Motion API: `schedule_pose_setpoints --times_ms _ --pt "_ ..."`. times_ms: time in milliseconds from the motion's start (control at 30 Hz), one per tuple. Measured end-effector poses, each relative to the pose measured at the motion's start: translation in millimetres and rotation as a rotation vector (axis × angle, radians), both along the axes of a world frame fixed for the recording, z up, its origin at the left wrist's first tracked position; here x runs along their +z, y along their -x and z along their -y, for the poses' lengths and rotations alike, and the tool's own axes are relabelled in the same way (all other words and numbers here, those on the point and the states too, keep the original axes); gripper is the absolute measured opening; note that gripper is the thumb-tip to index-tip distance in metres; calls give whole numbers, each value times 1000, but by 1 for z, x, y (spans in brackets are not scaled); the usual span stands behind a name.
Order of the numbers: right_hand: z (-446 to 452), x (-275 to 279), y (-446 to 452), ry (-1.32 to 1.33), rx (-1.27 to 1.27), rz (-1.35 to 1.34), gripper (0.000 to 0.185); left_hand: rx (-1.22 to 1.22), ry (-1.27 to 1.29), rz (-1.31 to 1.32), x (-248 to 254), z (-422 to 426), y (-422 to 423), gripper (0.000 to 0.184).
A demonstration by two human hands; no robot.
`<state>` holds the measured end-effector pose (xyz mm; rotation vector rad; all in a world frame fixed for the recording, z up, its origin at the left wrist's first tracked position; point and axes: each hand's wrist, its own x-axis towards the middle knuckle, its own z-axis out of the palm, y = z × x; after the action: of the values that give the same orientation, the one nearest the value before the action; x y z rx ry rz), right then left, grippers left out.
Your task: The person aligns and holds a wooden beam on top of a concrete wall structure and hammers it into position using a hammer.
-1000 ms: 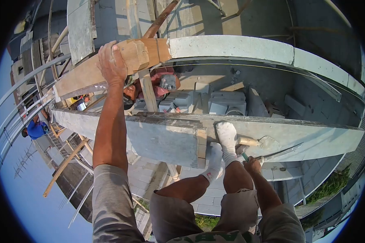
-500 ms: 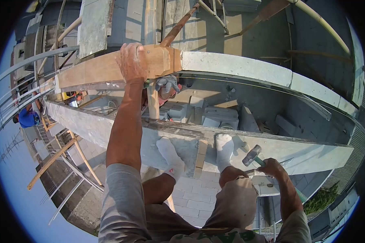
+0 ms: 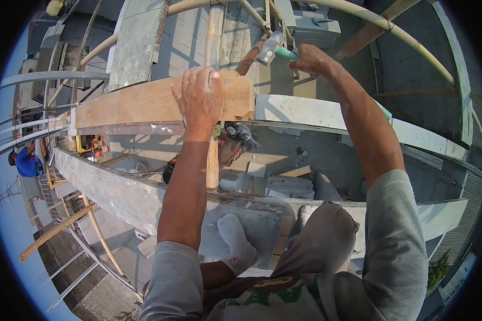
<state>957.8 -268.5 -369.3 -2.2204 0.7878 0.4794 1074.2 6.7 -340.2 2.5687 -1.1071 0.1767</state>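
Note:
My left hand (image 3: pixel 198 104) lies over a wooden beam (image 3: pixel 128 104), its fingers bent over the far edge near the beam's right end. In my right hand (image 3: pixel 313 60) is a sledgehammer, gripped by its green handle (image 3: pixel 286 53). The hammer's metal head (image 3: pixel 271 48) is raised beyond the beam's right end, apart from it. My forearm hides part of the handle. A row of white blocks (image 3: pixel 300 109) continues from the beam to the right. Under the beam stands a wooden post (image 3: pixel 212 163).
A co-worker's grey-gloved hand (image 3: pixel 242 135) is below the beam, near the post. My socked foot (image 3: pixel 233 241) stands on a grey ledge (image 3: pixel 112 171). Another person in blue (image 3: pixel 28 162) is far left. Bamboo poles (image 3: pixel 412 45) cross beyond the beam; grey blocks (image 3: pixel 289 187) lie lower down.
My right hand has swung the sledgehammer up and forward from beside my right knee to beyond the beam. My left hand stays on the beam. The view has shifted.

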Motion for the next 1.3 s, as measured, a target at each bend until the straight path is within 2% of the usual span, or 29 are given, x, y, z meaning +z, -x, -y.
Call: schedule_pose_setpoints --times_ms 33,133,367,467,600,900,1000,1200,1300 --pt "1 -1 -18 44 63 -69 37 -2 11 2 2 -1 1 28" --pt "-5 0 -38 101 124 77 36 6 51 19 -1 -1 2 28" --pt "-15 -1 -64 249 262 44 33 11 70 12 -3 0 1 29" --pt "-37 -8 -66 434 548 110 30 14 85 1 -5 -1 0 29" --pt "-42 10 -70 388 551 56 29 29 71 -1 -4 -1 1 35" --pt "-33 -7 -60 390 457 169 31 20 76 40 -7 -2 -1 33" --pt "-26 -5 -64 354 357 66 29 18 67 -6 -4 -1 0 33" --pt "-43 10 -64 449 556 81 27 15 83 -19 -3 -2 0 32" --pt "-44 14 -67 436 572 42 28 5 92 7 -7 -3 -2 32"
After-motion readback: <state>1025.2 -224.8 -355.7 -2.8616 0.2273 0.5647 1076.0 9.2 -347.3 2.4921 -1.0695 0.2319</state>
